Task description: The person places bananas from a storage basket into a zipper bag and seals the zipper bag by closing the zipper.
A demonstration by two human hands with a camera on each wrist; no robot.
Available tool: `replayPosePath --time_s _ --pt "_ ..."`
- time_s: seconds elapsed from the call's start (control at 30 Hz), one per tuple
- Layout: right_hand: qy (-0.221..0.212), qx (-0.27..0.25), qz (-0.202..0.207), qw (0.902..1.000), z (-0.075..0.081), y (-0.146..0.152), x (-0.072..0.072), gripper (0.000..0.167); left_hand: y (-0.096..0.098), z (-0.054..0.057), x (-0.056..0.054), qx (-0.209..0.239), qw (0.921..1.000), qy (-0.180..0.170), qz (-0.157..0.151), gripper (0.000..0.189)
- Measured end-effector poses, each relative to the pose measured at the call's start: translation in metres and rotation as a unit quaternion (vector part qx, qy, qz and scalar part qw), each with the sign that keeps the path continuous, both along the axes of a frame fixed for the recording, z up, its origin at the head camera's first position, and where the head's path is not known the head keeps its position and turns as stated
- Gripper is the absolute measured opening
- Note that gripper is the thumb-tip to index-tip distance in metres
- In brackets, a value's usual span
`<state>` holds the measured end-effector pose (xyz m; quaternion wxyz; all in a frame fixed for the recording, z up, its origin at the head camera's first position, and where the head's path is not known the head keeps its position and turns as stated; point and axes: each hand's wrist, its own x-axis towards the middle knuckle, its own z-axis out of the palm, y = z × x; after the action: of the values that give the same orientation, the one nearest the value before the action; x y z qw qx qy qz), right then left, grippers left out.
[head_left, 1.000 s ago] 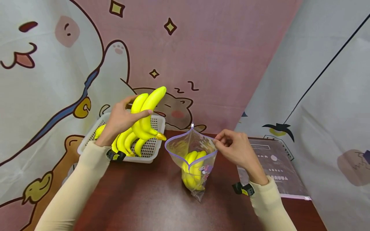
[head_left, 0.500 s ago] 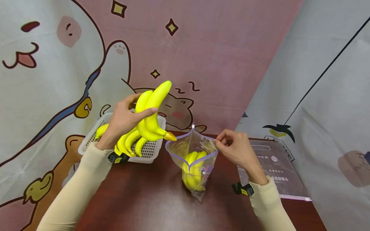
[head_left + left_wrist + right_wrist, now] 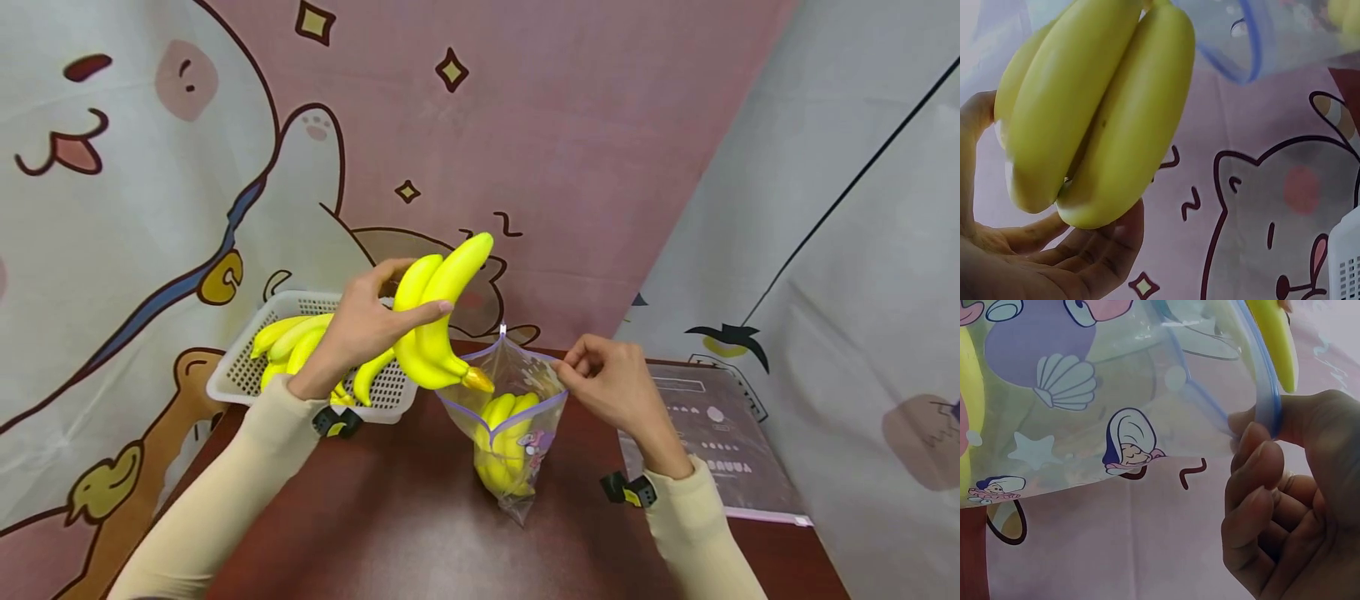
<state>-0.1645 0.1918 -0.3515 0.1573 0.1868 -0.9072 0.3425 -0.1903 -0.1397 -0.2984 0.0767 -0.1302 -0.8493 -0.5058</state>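
My left hand [image 3: 367, 321] grips a bunch of yellow bananas [image 3: 431, 321], stem end pointing down and to the right. That stem hangs over the left part of the mouth of a clear zip bag [image 3: 551, 417] with a purple rim. In the left wrist view the bunch [image 3: 1104, 119] lies between the thumb and the curled fingers. My right hand [image 3: 611, 383] pinches the bag's right rim between thumb and forefinger, and the right wrist view shows this pinch on the blue-looking rim [image 3: 1266, 394]. Inside the bag, which stands upright with its mouth wide, sits another bunch of bananas [image 3: 498, 467].
A white perforated basket [image 3: 225, 383] holding more bananas [image 3: 288, 342] stands at the left, partly behind my left forearm. Flat on the brown table [image 3: 420, 517] at the right lies a greyish zip bag [image 3: 738, 450]. A printed curtain [image 3: 570, 150] hangs behind the table.
My left hand has carried the banana bunch rightward from over the basket to the bag's mouth, uncovering more bananas in the basket. The right hand keeps its pinch on the rim.
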Motion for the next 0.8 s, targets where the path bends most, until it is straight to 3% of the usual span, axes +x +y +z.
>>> replayPosePath --time_s 0.23,0.47,0.8 --pt "0.007 0.012 -0.015 0.9998 0.001 -0.002 -0.001 0.019 0.016 -0.009 -0.001 -0.01 0.9999 -0.008 -0.002 0.085" --pt "0.004 0.023 -0.03 0.9993 0.002 -0.005 -0.004 0.025 0.031 -0.017 0.001 -0.054 0.9985 0.011 -0.002 0.088" --pt "0.043 0.008 -0.05 0.9978 0.001 -0.013 -0.009 0.033 0.041 -0.027 0.006 -0.08 0.9955 0.03 -0.041 0.087"
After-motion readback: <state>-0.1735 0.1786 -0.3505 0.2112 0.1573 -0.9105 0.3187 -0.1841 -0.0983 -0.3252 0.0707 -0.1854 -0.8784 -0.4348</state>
